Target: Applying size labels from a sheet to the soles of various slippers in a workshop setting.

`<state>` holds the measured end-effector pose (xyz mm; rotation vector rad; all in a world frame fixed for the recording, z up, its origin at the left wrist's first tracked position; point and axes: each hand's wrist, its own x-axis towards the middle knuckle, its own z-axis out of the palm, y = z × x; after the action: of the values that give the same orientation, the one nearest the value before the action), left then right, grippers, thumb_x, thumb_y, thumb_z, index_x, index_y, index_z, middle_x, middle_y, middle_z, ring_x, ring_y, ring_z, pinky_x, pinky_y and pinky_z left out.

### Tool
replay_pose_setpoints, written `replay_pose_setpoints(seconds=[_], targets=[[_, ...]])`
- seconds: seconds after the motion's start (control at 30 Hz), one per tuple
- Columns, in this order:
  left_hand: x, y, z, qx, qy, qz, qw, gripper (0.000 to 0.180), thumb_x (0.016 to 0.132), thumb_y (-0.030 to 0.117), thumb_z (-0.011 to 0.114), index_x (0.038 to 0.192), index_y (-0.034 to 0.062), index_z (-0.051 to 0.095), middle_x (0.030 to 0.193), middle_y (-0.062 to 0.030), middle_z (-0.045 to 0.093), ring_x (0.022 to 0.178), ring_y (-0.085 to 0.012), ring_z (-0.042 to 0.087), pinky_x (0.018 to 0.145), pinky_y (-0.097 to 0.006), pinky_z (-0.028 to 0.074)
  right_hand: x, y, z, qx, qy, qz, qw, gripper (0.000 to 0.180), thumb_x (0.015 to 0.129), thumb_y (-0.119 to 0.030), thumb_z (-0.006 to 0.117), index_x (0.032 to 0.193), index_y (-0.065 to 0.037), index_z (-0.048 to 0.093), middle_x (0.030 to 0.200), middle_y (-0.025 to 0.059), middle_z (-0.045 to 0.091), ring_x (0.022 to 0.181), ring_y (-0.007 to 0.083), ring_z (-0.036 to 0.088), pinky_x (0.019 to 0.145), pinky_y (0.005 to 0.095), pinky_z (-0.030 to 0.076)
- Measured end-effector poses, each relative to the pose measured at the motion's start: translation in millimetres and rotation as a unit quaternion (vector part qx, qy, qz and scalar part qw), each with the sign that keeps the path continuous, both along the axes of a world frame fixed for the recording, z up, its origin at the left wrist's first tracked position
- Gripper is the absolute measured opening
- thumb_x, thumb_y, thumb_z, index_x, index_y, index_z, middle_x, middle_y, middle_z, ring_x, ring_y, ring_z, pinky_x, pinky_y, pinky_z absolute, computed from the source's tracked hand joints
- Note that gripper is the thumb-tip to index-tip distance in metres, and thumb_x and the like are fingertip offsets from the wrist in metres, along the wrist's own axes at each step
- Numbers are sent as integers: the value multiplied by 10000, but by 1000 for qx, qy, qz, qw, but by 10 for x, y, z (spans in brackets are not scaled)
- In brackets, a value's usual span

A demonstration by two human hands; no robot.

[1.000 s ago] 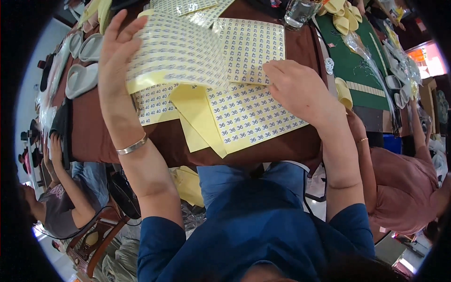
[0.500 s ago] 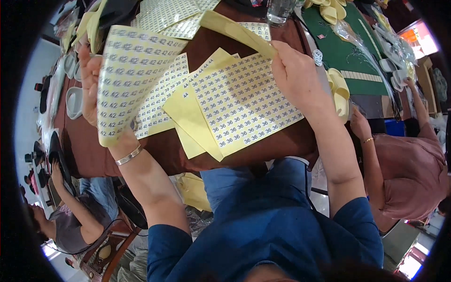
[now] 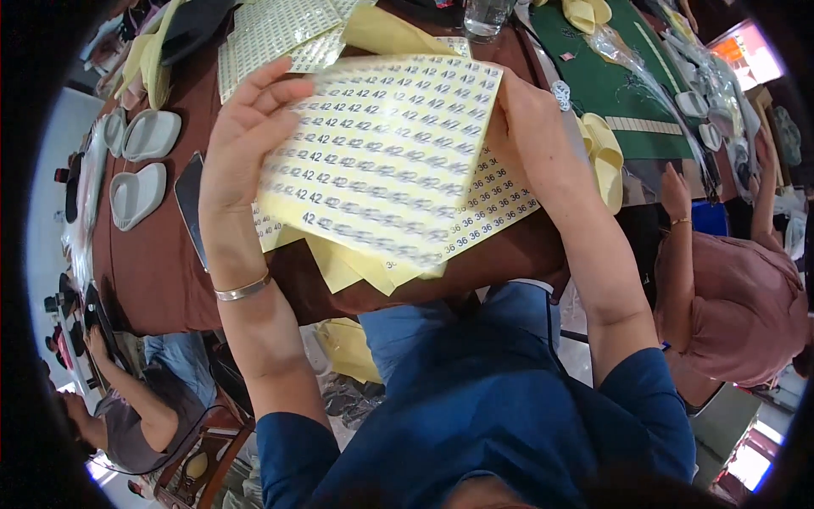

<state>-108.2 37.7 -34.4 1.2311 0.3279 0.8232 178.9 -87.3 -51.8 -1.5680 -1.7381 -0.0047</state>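
A pale yellow sheet of printed number stickers [image 3: 373, 161] is held up in front of me, partly smeared by motion. At its upper right corner, my right hand [image 3: 534, 127] is closed on it. My left hand [image 3: 246, 140] lies along the opposite edge, fingers apart and slightly curved; whether the thumb presses on the sheet is hard to see. Behind the raised sheet's top edge a curled yellow sheet [image 3: 394, 32] sticks up, its right end hidden. Below are more sticker sheets [image 3: 500, 204] and a plain yellow piece [image 3: 339, 265], mostly covered.
A brown cloth [image 3: 127, 263] covers the table. Grey slipper pieces [image 3: 140, 195] and a dark flat device [image 3: 192, 208] lie left. More sticker sheets [image 3: 275, 38] and a glass [image 3: 485, 21] stand farther back. Yellow slippers [image 3: 604, 161] lie right, near a green mat [image 3: 627, 93] and a co-worker [image 3: 729, 305].
The raised sticker sheet has swung from the left to the middle, across the sheets below. My right hand has taken its right edge; my left hand has come round to its left edge.
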Motion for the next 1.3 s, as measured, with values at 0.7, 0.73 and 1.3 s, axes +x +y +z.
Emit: replay_pose_setpoints(seconds=[0.7, 0.73, 1.3], targets=[[-574, 226, -167, 316, 498, 291, 753, 420, 959, 102, 619, 1374, 56, 568, 1172, -147, 663, 1026, -184, 636, 875, -316, 520, 249, -239, 352, 76, -128, 58, 987, 436, 864, -341, 720, 1206, -83, 642, 1179, 150, 661, 1147, 337, 600, 981, 459, 467], [-543, 210, -153, 318, 495, 279, 759, 405, 974, 112, 612, 1371, 42, 567, 1162, -143, 665, 1030, -177, 633, 896, -310, 508, 455, -355, 495, 76, -119, 4, 990, 445, 872, -311, 739, 1238, -78, 644, 1172, 153, 676, 1102, 322, 634, 952, 397, 494], [-251, 83, -183, 319, 437, 293, 788, 327, 996, 102, 613, 1303, -10, 596, 1012, -81, 688, 908, -102, 627, 814, -255, 509, 2304, -725, -1937, -329, -16, -356, 874, 489, 877, -468, 670, 992, 7, 698, 1004, 261, 703, 967, 417, 679, 845, 494, 529]])
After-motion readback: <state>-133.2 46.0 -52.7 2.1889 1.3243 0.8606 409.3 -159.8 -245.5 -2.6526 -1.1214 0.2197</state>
